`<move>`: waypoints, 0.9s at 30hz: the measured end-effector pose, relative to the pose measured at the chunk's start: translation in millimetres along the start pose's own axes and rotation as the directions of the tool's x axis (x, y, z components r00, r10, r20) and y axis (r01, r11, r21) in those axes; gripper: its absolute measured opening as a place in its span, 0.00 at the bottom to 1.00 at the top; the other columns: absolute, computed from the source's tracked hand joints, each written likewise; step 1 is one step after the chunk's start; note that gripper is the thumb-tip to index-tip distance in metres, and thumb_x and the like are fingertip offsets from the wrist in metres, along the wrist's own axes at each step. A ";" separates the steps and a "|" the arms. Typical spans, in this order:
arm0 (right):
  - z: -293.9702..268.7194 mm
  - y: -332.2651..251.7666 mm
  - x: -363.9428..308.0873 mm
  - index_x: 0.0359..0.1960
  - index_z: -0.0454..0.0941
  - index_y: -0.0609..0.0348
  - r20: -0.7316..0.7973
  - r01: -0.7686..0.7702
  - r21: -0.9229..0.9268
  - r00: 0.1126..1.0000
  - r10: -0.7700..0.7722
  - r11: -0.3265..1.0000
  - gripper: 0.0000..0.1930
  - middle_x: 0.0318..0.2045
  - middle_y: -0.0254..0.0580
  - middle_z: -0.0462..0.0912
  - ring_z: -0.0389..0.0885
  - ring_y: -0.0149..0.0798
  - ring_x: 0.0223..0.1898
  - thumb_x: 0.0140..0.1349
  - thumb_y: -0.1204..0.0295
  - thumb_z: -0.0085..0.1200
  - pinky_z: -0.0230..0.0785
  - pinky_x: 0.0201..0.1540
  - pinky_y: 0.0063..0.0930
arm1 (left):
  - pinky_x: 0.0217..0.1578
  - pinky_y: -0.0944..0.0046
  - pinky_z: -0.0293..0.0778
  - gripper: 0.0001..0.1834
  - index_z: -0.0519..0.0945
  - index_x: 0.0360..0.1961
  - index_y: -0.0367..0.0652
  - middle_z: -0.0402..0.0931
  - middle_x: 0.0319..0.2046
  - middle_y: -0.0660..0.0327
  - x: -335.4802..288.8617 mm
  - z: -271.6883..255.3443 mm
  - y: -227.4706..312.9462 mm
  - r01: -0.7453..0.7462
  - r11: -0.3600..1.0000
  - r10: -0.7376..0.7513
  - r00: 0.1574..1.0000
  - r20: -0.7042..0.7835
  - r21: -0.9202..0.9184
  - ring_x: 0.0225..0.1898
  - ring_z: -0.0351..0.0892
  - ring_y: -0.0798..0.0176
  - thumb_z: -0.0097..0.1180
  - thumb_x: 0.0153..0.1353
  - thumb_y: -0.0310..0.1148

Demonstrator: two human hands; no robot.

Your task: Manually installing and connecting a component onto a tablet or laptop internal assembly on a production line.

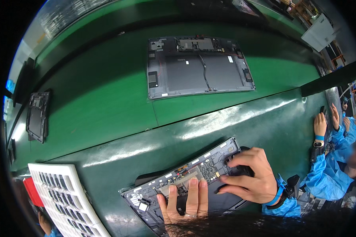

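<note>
A dark grey tablet-like housing point(233, 149), opened to show its inside, lies tilted in front of me. A circuit board point(209, 169) with a metal shield runs along its far side. My left hand point(186, 201) rests palm down with outstretched fingers pressing on the shield. At the board's right end, my right hand point(253, 177) has its fingers curled and its tips drawn close together. Whatever lies between those fingertips is too small or hidden to name. A white sticker-like square point(143, 206) sits in the housing's left corner. Black shapes show behind the housing and under my right hand.
A second opened housing point(186, 75) lies on the green surface ahead, and another point(38, 118) at far left. On the left, a white foam tray point(72, 172) holds rows of small black parts beside a red bin point(32, 191). Blue-sleeved people point(328, 173) work at right.
</note>
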State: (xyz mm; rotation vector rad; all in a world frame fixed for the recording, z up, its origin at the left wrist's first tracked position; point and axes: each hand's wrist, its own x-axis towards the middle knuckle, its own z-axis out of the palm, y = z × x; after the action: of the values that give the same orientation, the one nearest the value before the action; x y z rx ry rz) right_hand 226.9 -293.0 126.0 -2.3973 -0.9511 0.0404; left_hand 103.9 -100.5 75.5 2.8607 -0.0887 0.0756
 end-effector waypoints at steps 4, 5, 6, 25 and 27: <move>3.1 6.4 -3.0 0.38 0.92 0.52 -0.067 0.028 -0.043 0.997 -0.031 0.999 0.15 0.46 0.39 0.87 0.85 0.44 0.47 0.48 0.67 0.81 0.73 0.52 0.43 | 0.75 0.22 0.59 0.28 0.76 0.74 0.60 0.66 0.77 0.68 -7.8 13.4 -0.6 -0.034 0.999 0.034 0.999 0.022 -0.003 0.76 0.64 0.38 0.54 0.74 0.45; 2.4 4.2 -0.6 0.37 0.92 0.52 -0.062 0.004 -0.033 0.998 -0.006 0.999 0.13 0.45 0.37 0.88 0.86 0.40 0.45 0.50 0.69 0.79 0.73 0.52 0.42 | 0.75 0.21 0.59 0.28 0.76 0.74 0.60 0.66 0.77 0.67 -8.6 13.8 -0.3 -0.033 0.999 0.033 0.999 0.035 -0.007 0.76 0.64 0.38 0.54 0.74 0.45; 2.6 4.4 -0.5 0.37 0.92 0.52 -0.059 0.000 -0.029 0.998 -0.001 1.000 0.13 0.45 0.37 0.88 0.86 0.40 0.45 0.50 0.69 0.79 0.73 0.52 0.42 | 0.75 0.21 0.59 0.28 0.76 0.74 0.60 0.66 0.78 0.67 -10.5 13.7 -0.1 -0.034 0.999 0.035 0.998 0.047 -0.012 0.76 0.64 0.38 0.54 0.74 0.45; -23.6 51.8 66.6 0.51 0.82 0.66 -0.106 -0.374 0.463 0.877 0.469 0.803 0.28 0.49 0.52 0.78 0.79 0.47 0.48 0.61 0.55 0.77 0.75 0.53 0.39 | 0.71 0.21 0.61 0.56 0.76 0.71 0.35 0.65 0.76 0.50 18.5 -32.7 8.9 -0.030 0.992 0.036 0.998 0.046 -0.121 0.72 0.65 0.28 0.58 0.60 0.77; -26.2 100.3 98.4 0.55 0.82 0.70 -0.546 -0.545 -0.100 0.730 0.412 0.833 0.36 0.58 0.58 0.77 0.75 0.57 0.59 0.64 0.43 0.70 0.71 0.61 0.47 | 0.72 0.19 0.57 0.59 0.73 0.73 0.36 0.62 0.77 0.45 10.6 -57.0 16.0 -0.081 0.988 0.089 0.994 0.057 -0.131 0.74 0.62 0.26 0.59 0.59 0.78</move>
State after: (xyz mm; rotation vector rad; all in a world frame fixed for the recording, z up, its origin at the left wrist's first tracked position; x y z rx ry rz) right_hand 369.1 -302.3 114.0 -2.6241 -0.0664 -0.5276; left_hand 110.8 -100.7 135.2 2.7303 -0.2210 -0.0034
